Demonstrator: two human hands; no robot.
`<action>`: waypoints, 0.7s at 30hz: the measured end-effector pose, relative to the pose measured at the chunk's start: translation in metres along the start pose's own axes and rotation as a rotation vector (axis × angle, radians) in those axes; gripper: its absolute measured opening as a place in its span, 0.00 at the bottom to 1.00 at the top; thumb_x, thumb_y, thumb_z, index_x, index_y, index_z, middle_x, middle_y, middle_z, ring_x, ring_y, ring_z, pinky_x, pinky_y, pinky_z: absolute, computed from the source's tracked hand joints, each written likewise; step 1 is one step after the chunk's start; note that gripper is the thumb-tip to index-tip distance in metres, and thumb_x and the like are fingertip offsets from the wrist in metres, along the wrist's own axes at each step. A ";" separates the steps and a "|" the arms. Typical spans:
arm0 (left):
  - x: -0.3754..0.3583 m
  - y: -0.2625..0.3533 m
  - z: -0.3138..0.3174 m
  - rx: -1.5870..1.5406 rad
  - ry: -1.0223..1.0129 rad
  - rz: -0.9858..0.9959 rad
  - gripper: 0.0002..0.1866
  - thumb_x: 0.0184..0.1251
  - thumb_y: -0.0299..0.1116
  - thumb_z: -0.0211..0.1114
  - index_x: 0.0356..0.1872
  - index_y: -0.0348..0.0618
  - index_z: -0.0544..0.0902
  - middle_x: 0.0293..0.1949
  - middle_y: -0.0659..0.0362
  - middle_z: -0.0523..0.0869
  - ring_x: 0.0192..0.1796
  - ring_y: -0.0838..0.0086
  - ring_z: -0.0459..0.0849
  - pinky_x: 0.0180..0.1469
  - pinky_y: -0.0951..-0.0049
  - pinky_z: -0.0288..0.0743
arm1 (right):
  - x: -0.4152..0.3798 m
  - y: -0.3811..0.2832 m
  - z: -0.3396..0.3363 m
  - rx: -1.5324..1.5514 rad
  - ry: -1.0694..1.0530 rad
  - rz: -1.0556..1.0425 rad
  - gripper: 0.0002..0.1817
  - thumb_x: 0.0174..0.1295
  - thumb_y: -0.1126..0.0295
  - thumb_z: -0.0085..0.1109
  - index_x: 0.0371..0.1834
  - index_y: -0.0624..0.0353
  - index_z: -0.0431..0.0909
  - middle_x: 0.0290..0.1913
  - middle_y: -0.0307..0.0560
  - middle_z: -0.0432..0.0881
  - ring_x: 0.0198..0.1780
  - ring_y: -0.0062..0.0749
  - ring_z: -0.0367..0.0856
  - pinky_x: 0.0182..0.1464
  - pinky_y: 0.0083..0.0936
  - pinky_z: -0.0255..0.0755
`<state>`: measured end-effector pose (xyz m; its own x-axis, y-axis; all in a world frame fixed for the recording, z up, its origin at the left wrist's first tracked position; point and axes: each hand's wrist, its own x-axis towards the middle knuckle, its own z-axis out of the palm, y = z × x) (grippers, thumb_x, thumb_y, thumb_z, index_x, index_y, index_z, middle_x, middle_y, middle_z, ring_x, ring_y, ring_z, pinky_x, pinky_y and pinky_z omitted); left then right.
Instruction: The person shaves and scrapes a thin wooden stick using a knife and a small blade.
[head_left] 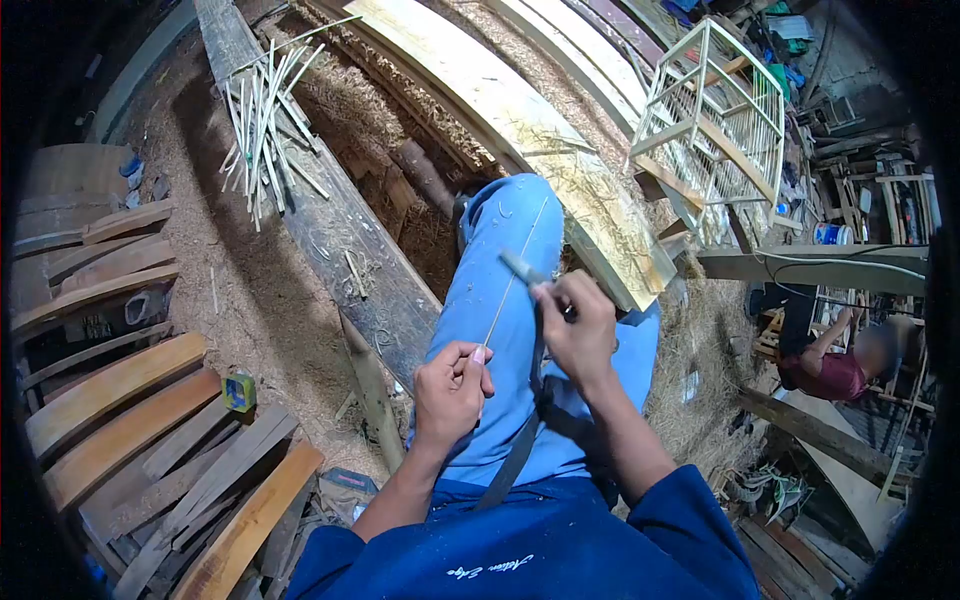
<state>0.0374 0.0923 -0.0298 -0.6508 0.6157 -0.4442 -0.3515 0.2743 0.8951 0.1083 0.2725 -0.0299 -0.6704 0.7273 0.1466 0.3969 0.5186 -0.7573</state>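
My left hand [450, 395] is closed, pinching the lower end of a thin bamboo stick [502, 308] that runs up across my raised thigh. In my right hand [578, 335] is a small knife [522, 268], its blade crossing the stick or lying just over it; its handle is hidden by my fingers. Pale shaving bits dot the blue trousers [470, 265] under the stick. Up to the left, a loose bundle of thin bamboo sticks [265, 130] lies on a dark wooden plank [345, 235].
A thick pale board [480, 85] covered with shavings slants past my knee. Beyond it stands a wooden cage-like frame [710, 125]. Curved wood pieces [120, 385] are piled at left. Another person [835, 365] sits at far right. Sawdust covers the floor.
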 end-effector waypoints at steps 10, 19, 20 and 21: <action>-0.023 -0.001 0.012 0.065 0.049 0.040 0.10 0.81 0.28 0.59 0.41 0.31 0.84 0.18 0.60 0.83 0.15 0.85 0.75 0.17 0.78 0.65 | -0.016 0.005 -0.015 0.049 0.024 -0.004 0.10 0.62 0.73 0.71 0.28 0.63 0.79 0.28 0.55 0.76 0.29 0.53 0.81 0.30 0.42 0.70; -0.029 0.003 0.015 0.083 0.058 0.054 0.12 0.82 0.31 0.59 0.41 0.31 0.84 0.18 0.61 0.82 0.15 0.85 0.74 0.17 0.79 0.65 | -0.040 -0.018 -0.031 0.078 -0.118 -0.103 0.14 0.61 0.70 0.75 0.26 0.64 0.77 0.25 0.50 0.72 0.25 0.47 0.76 0.28 0.38 0.69; -0.029 0.003 0.015 0.081 0.057 0.052 0.12 0.82 0.31 0.59 0.41 0.31 0.84 0.18 0.61 0.82 0.15 0.85 0.74 0.17 0.79 0.65 | -0.033 -0.015 -0.030 0.076 -0.120 -0.101 0.14 0.61 0.70 0.75 0.26 0.64 0.77 0.25 0.50 0.72 0.25 0.47 0.76 0.28 0.38 0.69; -0.029 0.004 0.015 0.051 0.048 0.024 0.11 0.83 0.31 0.58 0.42 0.32 0.83 0.19 0.60 0.82 0.14 0.86 0.72 0.16 0.80 0.62 | -0.026 -0.013 -0.028 0.060 -0.076 -0.092 0.14 0.61 0.70 0.75 0.26 0.63 0.78 0.26 0.50 0.72 0.25 0.47 0.77 0.28 0.39 0.69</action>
<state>0.0646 0.0865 -0.0133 -0.6906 0.5867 -0.4230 -0.3015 0.2981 0.9057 0.1383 0.2594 -0.0061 -0.7488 0.6405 0.1706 0.2948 0.5523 -0.7797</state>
